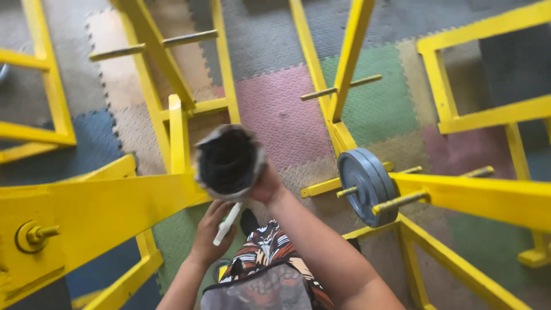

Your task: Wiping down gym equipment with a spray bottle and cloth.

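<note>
Floor mats (281,115): interlocking foam tiles in grey, pink, green and blue cover the ground; the widest bare patch lies centre, between the frames.

Yellow frame (103,206): a broad steel beam runs from the left edge to the middle, its end just beside the hands. More yellow rails stand above and at right, with plain pegs jutting into the gaps.

Grey weight plates (367,183): two discs sit on a peg of the right-hand beam, near the right forearm, not touching it.

Dark round pad (229,162): a worn, frayed-edged disc, face up to the camera, gripped at its right rim by the right hand (267,186).

White stick (227,224): a short tool, clasped in the curled fingers of the left hand (209,232), just below the pad.
</note>
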